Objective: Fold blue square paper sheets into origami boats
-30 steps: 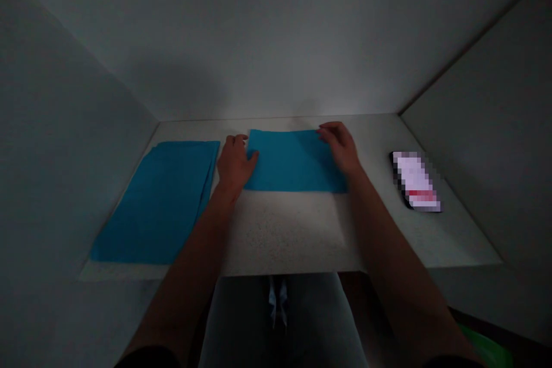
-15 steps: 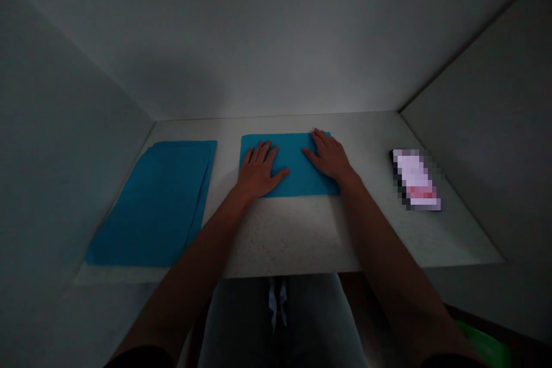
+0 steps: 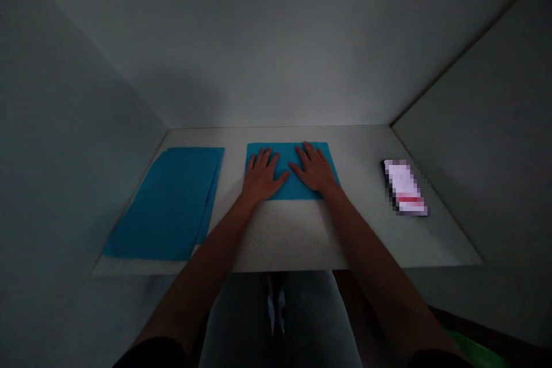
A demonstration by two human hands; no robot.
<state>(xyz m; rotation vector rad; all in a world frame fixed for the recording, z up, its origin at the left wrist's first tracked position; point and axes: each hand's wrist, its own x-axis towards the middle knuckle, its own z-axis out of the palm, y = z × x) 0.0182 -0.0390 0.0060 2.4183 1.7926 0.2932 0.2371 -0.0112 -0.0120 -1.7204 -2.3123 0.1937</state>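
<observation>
A small blue rectangular sheet, paper or cloth, lies flat in the middle of the white table. My left hand rests flat on its left part, fingers spread and pointing away from me. On the right part my right hand lies palm down, its fingers apart too. The two thumbs point toward each other with a narrow strip of blue between them. Nothing is gripped by either hand. Whether the sheet is folded I cannot tell.
To the left lies a stack of larger blue sheets, slightly fanned. A phone with a lit, blurred screen is at the right on the table. Walls enclose the table's back and sides. Something green shows low at the right.
My right hand has moved left across the blue sheet, closer to my left hand. My left hand stays on its left part. The whole view has shifted slightly.
</observation>
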